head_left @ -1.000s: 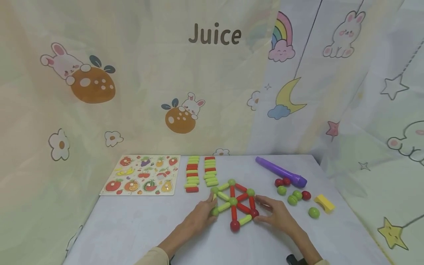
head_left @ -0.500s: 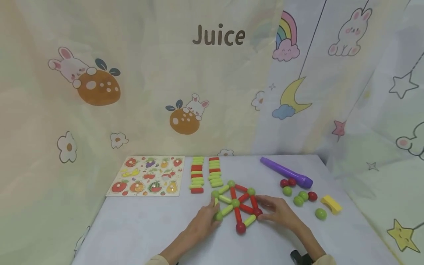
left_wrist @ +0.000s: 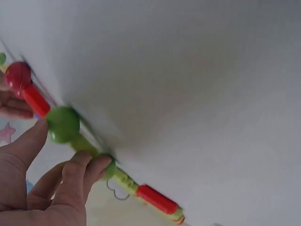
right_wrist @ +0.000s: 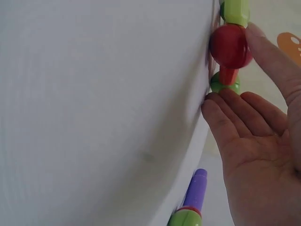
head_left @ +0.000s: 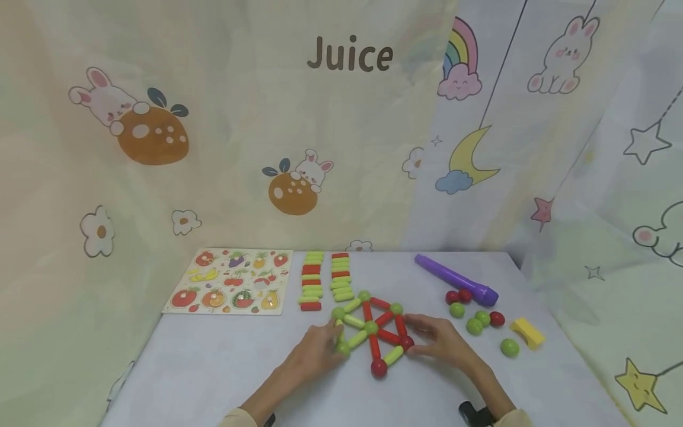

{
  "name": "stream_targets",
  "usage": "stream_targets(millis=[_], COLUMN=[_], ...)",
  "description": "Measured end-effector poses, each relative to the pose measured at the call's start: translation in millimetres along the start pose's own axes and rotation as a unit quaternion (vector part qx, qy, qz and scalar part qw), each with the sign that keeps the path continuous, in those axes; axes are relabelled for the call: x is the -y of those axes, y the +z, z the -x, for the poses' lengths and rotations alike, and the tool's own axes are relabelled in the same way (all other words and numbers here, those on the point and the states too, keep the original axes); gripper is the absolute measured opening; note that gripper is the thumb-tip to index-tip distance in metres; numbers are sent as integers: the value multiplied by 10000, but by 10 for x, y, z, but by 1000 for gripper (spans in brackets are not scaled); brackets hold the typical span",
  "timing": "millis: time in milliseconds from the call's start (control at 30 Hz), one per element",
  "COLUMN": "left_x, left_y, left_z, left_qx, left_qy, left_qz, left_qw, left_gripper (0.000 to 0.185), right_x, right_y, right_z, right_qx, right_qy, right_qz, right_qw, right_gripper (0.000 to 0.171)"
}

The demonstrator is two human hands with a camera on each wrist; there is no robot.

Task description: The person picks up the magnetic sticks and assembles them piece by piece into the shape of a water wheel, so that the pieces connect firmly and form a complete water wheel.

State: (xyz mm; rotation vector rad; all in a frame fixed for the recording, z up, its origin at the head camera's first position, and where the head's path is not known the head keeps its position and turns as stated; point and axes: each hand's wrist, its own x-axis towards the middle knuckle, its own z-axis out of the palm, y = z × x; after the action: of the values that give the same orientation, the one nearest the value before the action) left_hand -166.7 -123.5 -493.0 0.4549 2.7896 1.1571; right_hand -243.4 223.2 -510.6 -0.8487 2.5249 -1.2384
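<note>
A flat ball-and-rod toy frame (head_left: 370,328) lies on the white table, shaped like part of a spoked wheel of red and lime-green rods. My left hand (head_left: 316,350) grips its left side. In the left wrist view the thumb is at one green ball (left_wrist: 63,124), and bent fingers lie over the lime rod and a second green ball (left_wrist: 109,168). At the right side is my right hand (head_left: 440,341). Its thumb touches a red ball (right_wrist: 230,46) in the right wrist view, while its fairly straight fingers reach up to a green ball (right_wrist: 225,83).
Two columns of loose red and lime rods (head_left: 311,281) lie behind the frame, beside a fruit picture board (head_left: 226,281). To the right are a purple toy microphone (head_left: 453,279), several loose red and green balls (head_left: 474,326) and a yellow block (head_left: 528,332). A printed curtain hangs behind.
The frame has slid slightly left on the table, with both hands staying at its sides. The head view has swayed a little. The loose pieces have not moved.
</note>
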Motion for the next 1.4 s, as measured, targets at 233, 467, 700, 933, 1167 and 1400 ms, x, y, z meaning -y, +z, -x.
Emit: stream_targets(millis=[233, 467, 700, 933, 1167, 1400], left_x=[-21, 140, 199, 100, -17, -123], left_y=[-294, -230, -128, -126, -279, -200], left_z=[-367, -984, -1137, -1105, -832, -418], left_qx=[-518, -736, -786, -838, -918, -90], left_qy=[8, 486, 724, 746, 987, 1006], left_qz=[-267, -1806, -2422, -2965, -1874, -181], left_qw=[9983, 9796, 9643, 9484, 9730, 9947], left_gripper=[34, 21, 17, 13, 23, 23], right_x=[39, 82, 113, 123, 115, 118], right_y=[-22, 127, 170, 139, 160, 155], right_z=[91, 80, 121, 151, 150, 156], right_qx=[-308, -559, -493, -425, -552, -484], right_qy=[-492, -1161, -1055, -746, -876, -630], right_qz=[-79, 687, 990, 1098, 1104, 1016], right_qw=[9983, 9893, 9882, 9902, 9885, 9916], right_gripper=[62, 34, 33, 34, 34, 35])
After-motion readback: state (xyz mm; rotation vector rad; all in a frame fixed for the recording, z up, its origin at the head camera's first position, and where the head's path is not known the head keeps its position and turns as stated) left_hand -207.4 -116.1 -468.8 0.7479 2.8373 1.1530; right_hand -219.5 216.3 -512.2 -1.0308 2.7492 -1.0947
